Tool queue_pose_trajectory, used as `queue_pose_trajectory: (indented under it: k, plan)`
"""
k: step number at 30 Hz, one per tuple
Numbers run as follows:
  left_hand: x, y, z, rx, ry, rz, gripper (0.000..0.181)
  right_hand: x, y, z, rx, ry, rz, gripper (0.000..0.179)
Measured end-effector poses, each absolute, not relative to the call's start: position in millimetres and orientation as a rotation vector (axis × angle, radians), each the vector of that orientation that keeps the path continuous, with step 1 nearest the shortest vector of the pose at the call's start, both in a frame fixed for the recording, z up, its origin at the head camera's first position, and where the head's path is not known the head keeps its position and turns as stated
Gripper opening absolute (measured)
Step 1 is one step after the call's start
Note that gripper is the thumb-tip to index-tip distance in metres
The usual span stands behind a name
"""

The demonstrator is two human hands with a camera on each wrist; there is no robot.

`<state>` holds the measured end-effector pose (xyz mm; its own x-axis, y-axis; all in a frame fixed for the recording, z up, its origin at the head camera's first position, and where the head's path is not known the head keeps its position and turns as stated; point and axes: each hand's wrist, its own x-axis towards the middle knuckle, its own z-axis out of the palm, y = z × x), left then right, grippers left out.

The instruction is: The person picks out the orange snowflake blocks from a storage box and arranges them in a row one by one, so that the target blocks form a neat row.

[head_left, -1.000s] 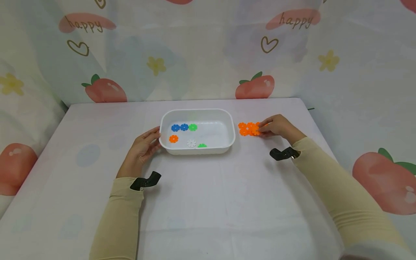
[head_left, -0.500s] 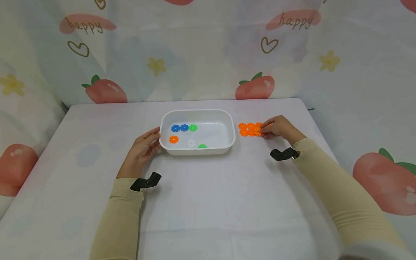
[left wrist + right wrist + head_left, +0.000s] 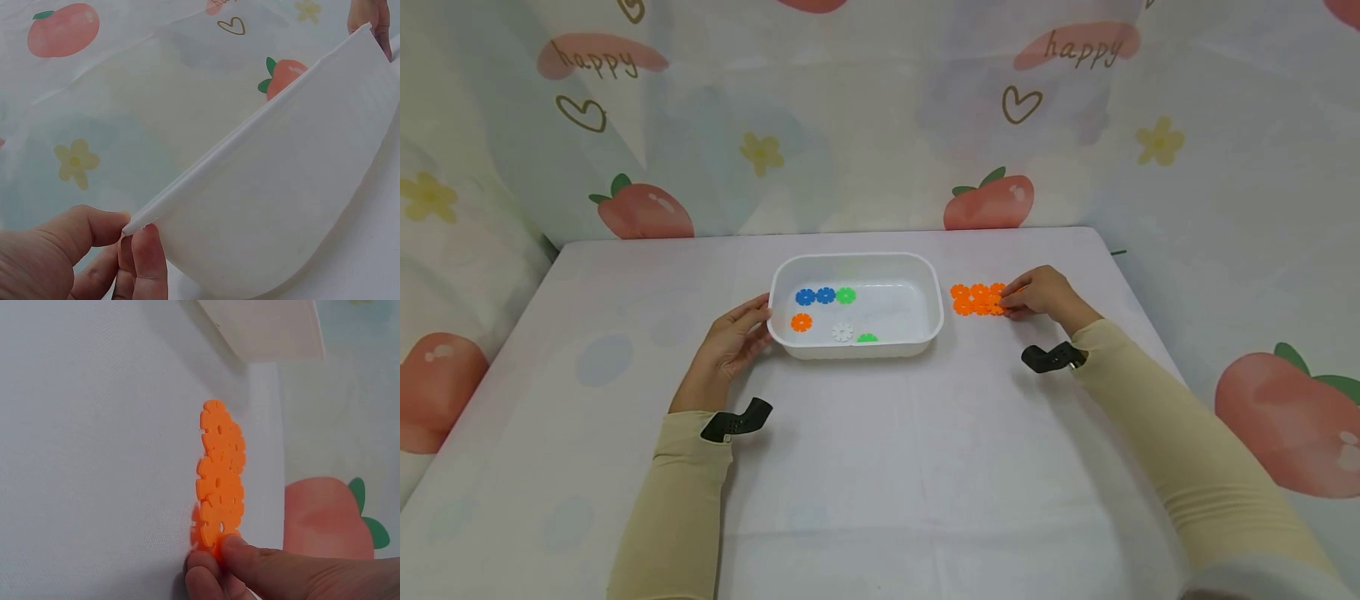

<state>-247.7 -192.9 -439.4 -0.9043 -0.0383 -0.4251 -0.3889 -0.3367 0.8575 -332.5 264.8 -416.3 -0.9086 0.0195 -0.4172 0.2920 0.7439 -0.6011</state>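
Observation:
My left hand point(image 3: 727, 343) pinches the left rim of a white plastic tray point(image 3: 855, 352). In the left wrist view the thumb point(image 3: 94, 228) lies on top of the rim and the fingers are below it. My right hand point(image 3: 1039, 292), to the right of the tray, pinches the near end of a cluster of orange snowflake discs point(image 3: 979, 298) between thumb and fingers. The right wrist view shows these notched orange discs point(image 3: 219, 475) joined or overlapping in two rows. The fingertips hide part of the end disc.
Inside the tray lie two blue discs point(image 3: 825, 296), a green disc point(image 3: 846, 295), an orange disc point(image 3: 801, 322) and a white disc point(image 3: 842, 332). Another green disc point(image 3: 867, 338) is partly covered by the near wall. A white cloth point(image 3: 880, 467) covers the table, and a printed curtain point(image 3: 850, 125) stands behind.
My right hand has shifted slightly right, and the end orange disc has moved right and down a little, more in line with the rest. The left hand and tray stay put.

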Motion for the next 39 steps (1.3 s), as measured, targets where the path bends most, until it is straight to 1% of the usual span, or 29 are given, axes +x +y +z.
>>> queue_pose_trajectory:
  k: [13,21,31,39]
  plan:
    - [-245.9,-192.5,-439.0,-0.574,1.669,2.346,0.045,-331.0,266.8,-416.1,0.26,2.56,-1.022,0.038]
    - [-246.4,-192.1,-438.5,-0.569,1.674,2.337,0.048,-329.5,264.6,-411.1,0.256,2.592,-1.0,0.036]
    - [-248.7,-192.4,-439.7,-0.584,1.653,2.344,0.05,-328.9,246.0,-387.8,0.206,2.569,-1.08,0.035]
    - [-248.3,-192.3,-440.0,-0.588,1.648,2.347,0.049,-335.4,213.3,-358.6,0.117,2.562,-1.114,0.034]
